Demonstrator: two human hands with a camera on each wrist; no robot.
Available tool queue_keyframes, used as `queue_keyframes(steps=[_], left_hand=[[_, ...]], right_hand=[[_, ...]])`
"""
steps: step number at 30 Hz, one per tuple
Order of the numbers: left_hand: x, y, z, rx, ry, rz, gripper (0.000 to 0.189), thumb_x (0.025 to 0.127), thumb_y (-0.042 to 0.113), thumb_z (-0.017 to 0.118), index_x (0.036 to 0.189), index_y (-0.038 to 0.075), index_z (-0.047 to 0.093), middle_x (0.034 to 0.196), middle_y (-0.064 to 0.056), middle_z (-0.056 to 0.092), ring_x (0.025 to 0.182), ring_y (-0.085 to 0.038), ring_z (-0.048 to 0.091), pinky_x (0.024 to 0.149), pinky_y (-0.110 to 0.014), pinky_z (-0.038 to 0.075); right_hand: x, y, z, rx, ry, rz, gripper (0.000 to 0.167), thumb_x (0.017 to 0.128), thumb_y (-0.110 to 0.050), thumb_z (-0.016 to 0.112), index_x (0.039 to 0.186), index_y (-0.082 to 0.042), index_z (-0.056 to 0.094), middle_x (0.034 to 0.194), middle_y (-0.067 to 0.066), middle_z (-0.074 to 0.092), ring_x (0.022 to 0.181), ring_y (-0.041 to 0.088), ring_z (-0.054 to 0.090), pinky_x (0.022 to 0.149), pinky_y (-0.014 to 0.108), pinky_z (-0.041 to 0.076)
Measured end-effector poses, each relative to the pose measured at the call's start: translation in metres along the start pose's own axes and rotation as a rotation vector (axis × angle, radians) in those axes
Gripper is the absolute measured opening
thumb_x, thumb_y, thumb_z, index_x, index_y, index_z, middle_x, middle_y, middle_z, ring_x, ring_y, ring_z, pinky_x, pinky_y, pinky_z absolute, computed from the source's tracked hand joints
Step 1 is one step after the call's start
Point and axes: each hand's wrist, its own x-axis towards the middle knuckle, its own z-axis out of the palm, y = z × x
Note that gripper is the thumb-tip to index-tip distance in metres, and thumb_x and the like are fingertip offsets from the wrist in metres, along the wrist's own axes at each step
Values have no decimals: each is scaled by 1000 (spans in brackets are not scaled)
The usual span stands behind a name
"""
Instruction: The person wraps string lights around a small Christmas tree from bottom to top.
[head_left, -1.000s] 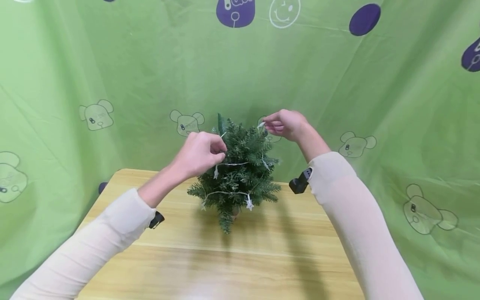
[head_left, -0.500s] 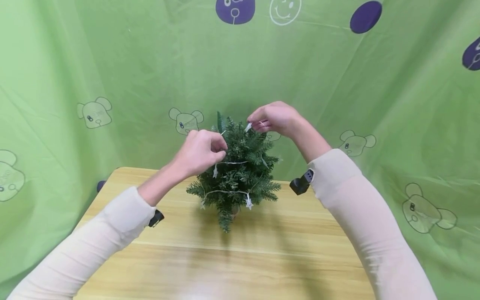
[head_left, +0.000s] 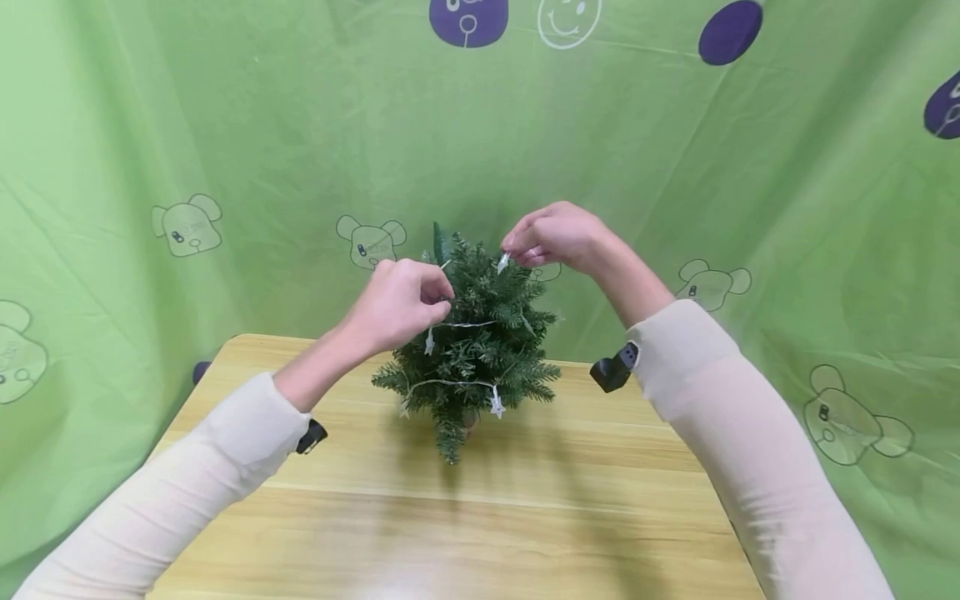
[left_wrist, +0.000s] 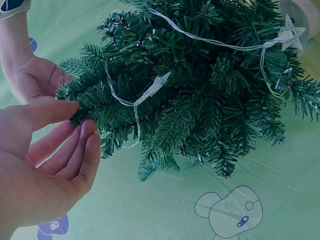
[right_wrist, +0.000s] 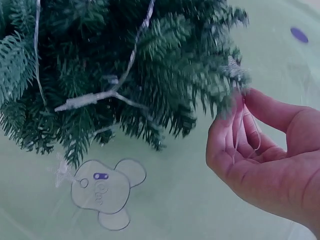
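A small green Christmas tree [head_left: 480, 354] stands at the far middle of the table, with a thin light string [head_left: 468, 325] of white stars wound about it. My left hand [head_left: 441, 302] is at the tree's upper left, and there its thumb and curled fingers [left_wrist: 85, 150] close on a branch tip [left_wrist: 75, 107]. Whether the wire is in that pinch too is hidden. My right hand [head_left: 517, 250] is at the treetop's right side. It pinches a loop of the wire [right_wrist: 246, 125] just below a star [right_wrist: 232, 67].
The wooden table [head_left: 450, 517] has bare room in front of the tree. A green cloth [head_left: 225, 125] printed with bears hangs close behind and to both sides. Black wrist cameras [head_left: 613, 371] sit on both sleeves.
My right hand has carried the end of the string leftward, from behind the tree's right side to the treetop. My left hand has stayed where it was.
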Motion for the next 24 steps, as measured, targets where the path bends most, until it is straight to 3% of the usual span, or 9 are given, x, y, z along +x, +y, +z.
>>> queue_keyframes(steps=[6,10,14,20,24], left_hand=[[0,0,0,5,-4,13,12,89,7,73,100,4,76,92,-8,77,82,-19,72,78,-31,61],[0,0,0,7,-3,14,12,88,7,73,100,4,76,92,-8,77,82,-19,72,77,-31,61],[-1,0,0,-1,-4,10,12,88,6,73,100,4,76,91,-8,77,81,-19,72,76,-31,61],[-1,0,-1,-2,-7,13,12,88,7,73,100,5,76,91,-7,77,80,-19,72,76,-30,61],[-1,0,-1,6,-4,17,12,88,7,73,99,5,76,90,-7,77,80,-18,72,76,-30,61]], right_hand=[[-7,-11,21,-272,110,-34,20,94,-13,69,112,-4,72,108,9,72,90,18,65,90,34,57],[-9,-12,32,-349,206,-70,18,93,-14,68,108,-8,74,116,11,72,98,24,63,86,37,54],[-7,-6,40,-374,297,-91,16,91,-15,70,105,-12,76,121,9,71,102,25,59,81,38,48],[-4,6,51,-342,374,-138,16,88,-10,71,103,-10,77,115,11,74,81,23,61,74,36,51],[-2,9,57,-342,415,-178,17,83,-6,70,98,-10,78,112,10,75,83,22,63,85,41,53]])
